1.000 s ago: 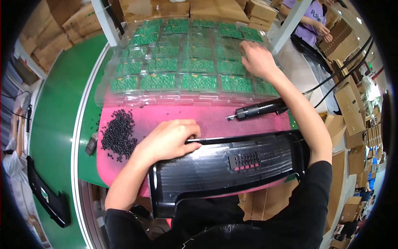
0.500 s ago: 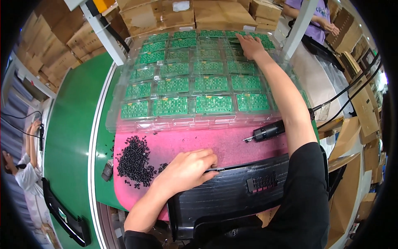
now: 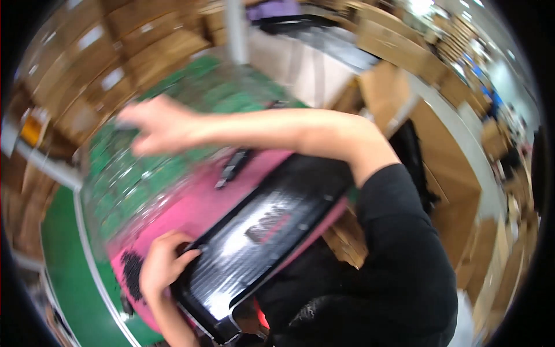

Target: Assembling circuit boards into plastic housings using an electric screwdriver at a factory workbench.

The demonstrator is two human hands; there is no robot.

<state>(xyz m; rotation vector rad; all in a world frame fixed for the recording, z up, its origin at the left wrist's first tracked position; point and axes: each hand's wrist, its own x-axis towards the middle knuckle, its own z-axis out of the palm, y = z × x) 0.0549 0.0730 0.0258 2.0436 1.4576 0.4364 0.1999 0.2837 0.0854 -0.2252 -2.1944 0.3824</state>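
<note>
My left hand (image 3: 165,263) is closed on the near-left edge of a black ribbed plastic panel (image 3: 248,260), its thumb over the rim. The panel lies tilted on a pink mat (image 3: 185,211) and has a slotted patch in its middle. My right hand (image 3: 165,124) is stretched out above a clear plastic tray (image 3: 144,205) of green circuit boards (image 3: 202,95). Motion smears its fingers; a greyish shape shows at their tips, too blurred to name. Beyond the panel, a black electric screwdriver (image 3: 234,166) rests on the mat.
A pile of small black screws (image 3: 133,274) sits at the mat's left end. Green table surface (image 3: 63,231) runs along the left, edged by a white rail. A white post (image 3: 236,32) rises behind the tray. Cardboard boxes (image 3: 445,162) stand to the right and back.
The whole view has swung round to the right and blurred. My right hand has moved from the tray's far right toward its left side. My left hand stays at the panel's edge.
</note>
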